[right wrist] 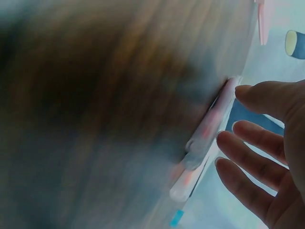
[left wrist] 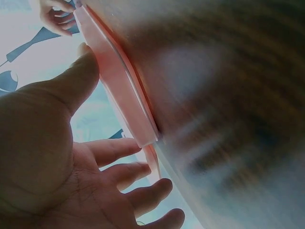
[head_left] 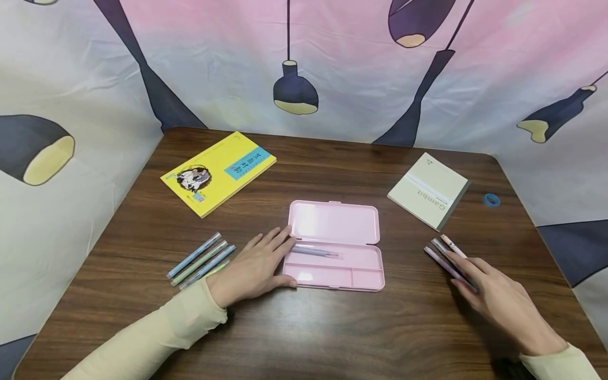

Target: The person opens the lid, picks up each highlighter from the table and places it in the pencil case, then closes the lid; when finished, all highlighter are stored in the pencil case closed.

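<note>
A pink pencil case lies with its lid laid back, showing compartments and one pale grey-purple pen in the long one. My left hand rests at the case's left end, fingers nearly straight along the side and the thumb at the front corner. In the left wrist view the thumb and index finger meet the pink case wall. Over on the right, my right hand reaches over three pens: a purple pen, a grey pen and a whitish pen. Its fingers are spread, fingertips right at the pens.
Several blue and green pens lie left of my left hand. A yellow book is at the back left. A cream notebook and a blue tape roll lie at the back right. A printed curtain surrounds the table.
</note>
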Motion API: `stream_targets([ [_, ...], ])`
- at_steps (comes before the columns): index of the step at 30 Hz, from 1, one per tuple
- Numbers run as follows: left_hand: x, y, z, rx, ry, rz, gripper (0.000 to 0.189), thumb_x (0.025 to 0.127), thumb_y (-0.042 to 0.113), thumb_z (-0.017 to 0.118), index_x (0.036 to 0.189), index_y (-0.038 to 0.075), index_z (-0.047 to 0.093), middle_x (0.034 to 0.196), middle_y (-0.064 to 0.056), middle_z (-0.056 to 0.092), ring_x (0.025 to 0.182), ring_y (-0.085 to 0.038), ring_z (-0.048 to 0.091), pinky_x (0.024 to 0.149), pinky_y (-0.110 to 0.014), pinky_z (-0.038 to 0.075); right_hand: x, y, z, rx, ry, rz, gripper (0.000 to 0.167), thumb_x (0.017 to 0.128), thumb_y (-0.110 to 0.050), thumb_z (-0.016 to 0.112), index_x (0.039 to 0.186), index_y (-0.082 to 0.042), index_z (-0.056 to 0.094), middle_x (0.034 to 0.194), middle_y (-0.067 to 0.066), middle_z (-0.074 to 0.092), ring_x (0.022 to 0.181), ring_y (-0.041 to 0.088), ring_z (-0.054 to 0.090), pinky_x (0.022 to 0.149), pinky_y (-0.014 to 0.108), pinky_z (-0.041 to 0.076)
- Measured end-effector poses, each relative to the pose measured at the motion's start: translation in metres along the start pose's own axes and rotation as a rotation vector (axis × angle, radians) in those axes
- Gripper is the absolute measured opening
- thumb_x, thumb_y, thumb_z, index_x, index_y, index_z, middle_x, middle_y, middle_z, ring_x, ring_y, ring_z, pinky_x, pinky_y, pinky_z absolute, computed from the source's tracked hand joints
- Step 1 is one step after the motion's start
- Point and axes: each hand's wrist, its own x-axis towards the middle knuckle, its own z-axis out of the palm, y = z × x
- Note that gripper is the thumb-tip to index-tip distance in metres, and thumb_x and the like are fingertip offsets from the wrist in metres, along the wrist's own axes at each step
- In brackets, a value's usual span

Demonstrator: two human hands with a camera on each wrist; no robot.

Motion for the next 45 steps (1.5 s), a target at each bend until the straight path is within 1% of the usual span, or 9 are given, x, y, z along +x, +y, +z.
stream_targets([
  [3,0.000,0.000,0.001,0.007,0.006,0.007,0.088,0.089,0.058,0.065,0.154,0.007,0.036,0.163,-0.016,0.023,0.149,-0.038,0.022,0.117,-0.060,0.022,-0.005,0.003,0.000,-0.005,0.001,0.019,0.063,0.079,-0.011,0.081,0.138,-0.019,0.060,0.099,0.001,0.064,0.061,0.009,0.052,0.042,0.026,0.030],
  [8,0.000,0.000,0.001,0.020,0.014,0.011,0.087,0.089,0.057,0.065,0.154,0.006,0.037,0.163,-0.016,0.024,0.149,-0.039,0.023,0.117,-0.060,0.023,-0.010,0.005,0.002,-0.008,-0.021,0.052,0.067,0.075,-0.009,0.084,0.137,-0.019,0.060,0.097,0.001,0.064,0.065,0.015,0.059,0.043,0.029,0.034],
  [11,0.000,0.000,0.001,0.017,0.015,0.010,0.087,0.089,0.057,0.066,0.154,0.006,0.037,0.163,-0.017,0.024,0.149,-0.039,0.024,0.117,-0.060,0.023,-0.011,0.006,0.003,-0.009,-0.036,0.067,0.068,0.074,-0.009,0.084,0.136,-0.019,0.061,0.096,0.000,0.064,0.066,0.015,0.059,0.043,0.029,0.034],
  [18,0.000,0.001,0.001,0.023,0.016,0.010,0.088,0.089,0.058,0.066,0.154,0.006,0.037,0.163,-0.017,0.025,0.149,-0.039,0.024,0.116,-0.060,0.024,-0.007,0.006,0.005,0.002,-0.070,0.071,0.057,0.074,-0.008,0.084,0.128,-0.018,0.067,0.093,-0.002,0.065,0.066,0.012,0.058,0.045,0.029,0.034],
  [24,0.000,0.001,0.000,0.022,0.009,0.016,0.088,0.089,0.058,0.065,0.154,0.006,0.037,0.163,-0.017,0.024,0.149,-0.039,0.023,0.116,-0.060,0.024,-0.005,0.005,0.007,0.017,-0.069,0.069,0.053,0.075,-0.006,0.083,0.125,-0.017,0.068,0.097,0.002,0.069,0.070,0.019,0.066,0.045,0.035,0.040],
  [28,0.001,0.001,0.000,0.023,0.007,0.011,0.088,0.089,0.058,0.065,0.154,0.006,0.036,0.163,-0.017,0.024,0.149,-0.039,0.023,0.117,-0.059,0.023,-0.004,0.005,0.008,0.007,-0.068,0.058,0.049,0.075,-0.006,0.083,0.122,-0.015,0.070,0.092,0.000,0.067,0.066,0.015,0.062,0.045,0.031,0.037],
  [33,-0.001,0.000,0.002,0.008,0.005,0.006,0.089,0.088,0.058,0.066,0.154,0.006,0.036,0.163,-0.016,0.023,0.149,-0.039,0.023,0.117,-0.060,0.023,-0.003,0.004,0.007,0.000,-0.086,0.057,0.042,0.076,-0.007,0.083,0.116,-0.014,0.073,0.088,-0.004,0.063,0.063,0.006,0.055,0.045,0.026,0.034],
  [39,-0.002,-0.001,0.002,0.003,0.017,0.014,0.087,0.089,0.057,0.066,0.153,0.005,0.038,0.163,-0.016,0.025,0.149,-0.039,0.024,0.116,-0.060,0.024,-0.001,0.003,0.007,0.002,-0.123,0.079,0.038,0.079,-0.009,0.082,0.115,-0.014,0.074,0.088,-0.006,0.063,0.063,0.002,0.052,0.045,0.025,0.032],
  [45,-0.003,-0.001,0.001,0.001,0.028,0.023,0.087,0.089,0.057,0.066,0.153,0.005,0.038,0.163,-0.016,0.025,0.148,-0.039,0.025,0.116,-0.060,0.024,0.000,0.003,0.006,-0.007,-0.117,0.077,0.038,0.078,-0.008,0.082,0.115,-0.014,0.075,0.087,-0.007,0.062,0.063,0.001,0.049,0.045,0.024,0.032],
])
